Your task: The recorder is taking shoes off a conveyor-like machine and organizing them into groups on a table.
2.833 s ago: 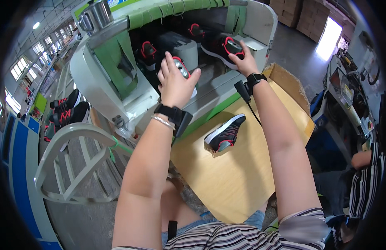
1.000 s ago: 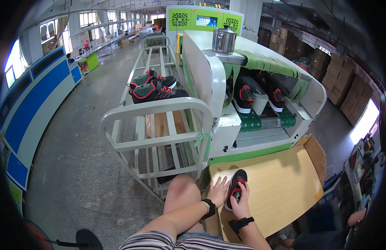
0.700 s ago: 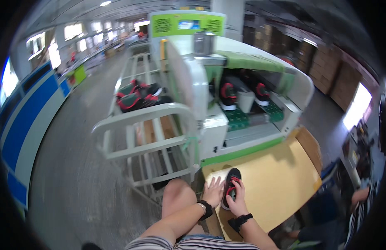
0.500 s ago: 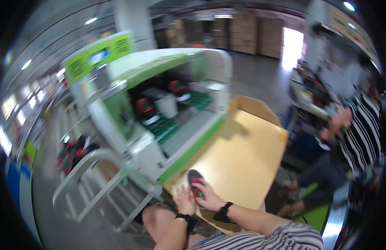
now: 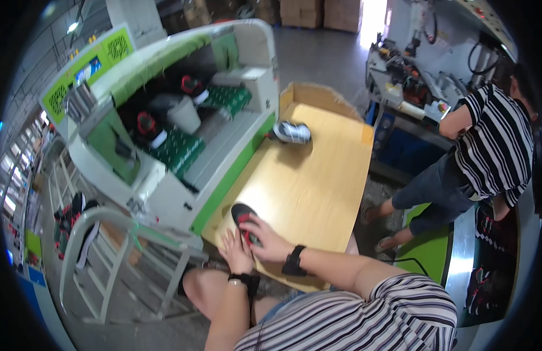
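Note:
A black and red shoe [image 5: 243, 214] lies at the near edge of the wooden tabletop [image 5: 317, 187], its dark toe pointing away from me. My right hand [image 5: 271, 241] is closed over its upper from the right side. My left hand [image 5: 238, 253] lies against the shoe's left side, fingers stretched out; its palm side is hidden. Farther off on the tabletop, close to the machine, a second shoe [image 5: 292, 133] with a pale grey and white surface is tilted over and casts a shadow. Whether it rests fully on the table I cannot tell.
A white and green machine [image 5: 218, 175] borders the table on the left, with two black and red shoes inside. A metal-railed rack [image 5: 86, 257] with shoes stands at far left. To the right, a person in a striped shirt [image 5: 496, 140] works at another bench.
The view has shifted, so the machine and table sit higher and farther left. A second shoe now shows on the tabletop beside the machine. My hands stay at the near shoe.

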Demonstrator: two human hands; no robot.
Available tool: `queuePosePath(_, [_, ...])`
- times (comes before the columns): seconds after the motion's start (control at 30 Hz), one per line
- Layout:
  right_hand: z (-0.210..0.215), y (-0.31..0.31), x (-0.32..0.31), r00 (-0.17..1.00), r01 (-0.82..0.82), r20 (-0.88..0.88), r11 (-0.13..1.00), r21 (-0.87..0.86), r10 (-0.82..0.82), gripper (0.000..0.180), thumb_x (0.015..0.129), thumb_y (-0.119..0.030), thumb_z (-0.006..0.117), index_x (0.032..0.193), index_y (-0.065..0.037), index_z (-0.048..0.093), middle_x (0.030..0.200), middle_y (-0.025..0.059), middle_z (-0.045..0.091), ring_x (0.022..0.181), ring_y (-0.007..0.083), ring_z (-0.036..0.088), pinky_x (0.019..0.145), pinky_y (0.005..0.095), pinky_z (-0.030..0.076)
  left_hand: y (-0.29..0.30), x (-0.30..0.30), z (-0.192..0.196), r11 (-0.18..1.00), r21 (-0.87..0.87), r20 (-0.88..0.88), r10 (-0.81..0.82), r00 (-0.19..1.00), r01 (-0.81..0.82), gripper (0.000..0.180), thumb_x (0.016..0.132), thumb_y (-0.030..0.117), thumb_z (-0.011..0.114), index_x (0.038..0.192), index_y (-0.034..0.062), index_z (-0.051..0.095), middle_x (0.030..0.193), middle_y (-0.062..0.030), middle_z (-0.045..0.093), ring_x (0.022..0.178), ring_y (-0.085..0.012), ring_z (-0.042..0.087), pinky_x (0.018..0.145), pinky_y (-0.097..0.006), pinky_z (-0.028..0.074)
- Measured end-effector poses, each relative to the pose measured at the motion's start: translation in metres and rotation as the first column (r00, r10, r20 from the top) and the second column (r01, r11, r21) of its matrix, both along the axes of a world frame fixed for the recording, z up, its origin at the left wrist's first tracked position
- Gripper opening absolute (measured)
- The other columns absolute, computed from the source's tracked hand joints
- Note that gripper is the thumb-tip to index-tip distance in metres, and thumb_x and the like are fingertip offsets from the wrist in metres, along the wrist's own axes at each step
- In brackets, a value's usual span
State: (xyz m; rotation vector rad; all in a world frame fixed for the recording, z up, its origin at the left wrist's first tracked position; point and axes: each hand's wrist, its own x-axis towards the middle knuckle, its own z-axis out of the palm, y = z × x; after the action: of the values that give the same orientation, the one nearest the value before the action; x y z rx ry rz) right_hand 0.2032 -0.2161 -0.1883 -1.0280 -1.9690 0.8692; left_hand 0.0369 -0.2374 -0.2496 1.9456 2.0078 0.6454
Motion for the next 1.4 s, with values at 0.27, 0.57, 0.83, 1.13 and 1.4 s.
queuePosePath(0.27, [0.01, -0.002, -0.002, 1.0, -0.001, 0.025, 1.0, -0.028, 0.002, 0.066, 0.085, -0.016, 0.068, 0.147, -0.014, 0.047, 0.157, 0.0309, 0.03, 0.145, 0.0508, 0.032, 0.12, 0.0521, 0.032, -0.001, 0.0, 0.015, 0.998, -0.062, 0.013, 0.018, 1.0, -0.018, 0.058, 0.099, 0.02, 0.051, 0.155, 0.0094, 0.041, 0.167, -0.0196, 0.026, 0.155, -0.0433, 0.018, 0.119, -0.069, 0.01])
queuePosePath(0.57, [0.015, -0.001, 0.0, 0.999, -0.018, 0.029, 0.998, -0.053, 0.019, 0.061, 0.087, -0.021, 0.07, 0.144, -0.016, 0.05, 0.156, 0.0277, 0.033, 0.144, 0.0523, 0.031, 0.12, 0.0535, 0.03, -0.003, 0.001, 0.017, 0.996, -0.09, 0.008, 0.019, 1.0, -0.018, 0.058, 0.099, 0.02, 0.051, 0.155, 0.0089, 0.041, 0.167, -0.0189, 0.025, 0.155, -0.043, 0.017, 0.12, -0.067, 0.007])
queuePosePath(0.83, [0.024, 0.123, 0.05, 0.904, 0.2, 0.326, 0.947, 0.25, -0.277, 0.063, 0.094, -0.034, 0.066, 0.146, -0.004, 0.045, 0.152, 0.0233, 0.046, 0.147, 0.0405, 0.035, 0.12, 0.0626, 0.023, 0.0, 0.004, 0.016, 0.992, -0.118, -0.052, 0.03, 0.998, -0.036, 0.055, 0.101, 0.02, 0.048, 0.155, 0.009, 0.04, 0.168, -0.0173, 0.024, 0.155, -0.0423, 0.016, 0.12, -0.067, 0.008])
queuePosePath(1.13, [-0.008, 0.184, 0.182, 0.42, 0.546, 0.636, 0.74, 0.393, -0.648, 0.092, 0.087, -0.052, 0.072, 0.157, -0.008, 0.033, 0.16, 0.0123, 0.037, 0.147, 0.0366, 0.035, 0.118, 0.0702, 0.018, -0.002, 0.006, 0.01, 0.994, -0.097, -0.118, 0.03, 0.993, -0.041, 0.055, 0.101, 0.017, 0.049, 0.155, 0.0084, 0.04, 0.168, -0.0158, 0.025, 0.155, -0.0415, 0.017, 0.12, -0.068, 0.01])
queuePosePath(1.4, [-0.012, 0.225, 0.215, 0.391, 0.919, 0.099, 0.393, 0.007, -0.915, 0.106, 0.073, -0.048, 0.087, 0.148, 0.005, 0.034, 0.151, 0.0262, 0.044, 0.138, 0.0387, 0.047, 0.114, 0.0412, 0.041, -0.001, 0.01, 0.011, 0.996, -0.085, -0.144, 0.01, 0.99, -0.023, 0.056, 0.101, 0.016, 0.049, 0.155, 0.008, 0.036, 0.168, -0.0155, 0.023, 0.155, -0.0419, 0.017, 0.119, -0.068, 0.01])
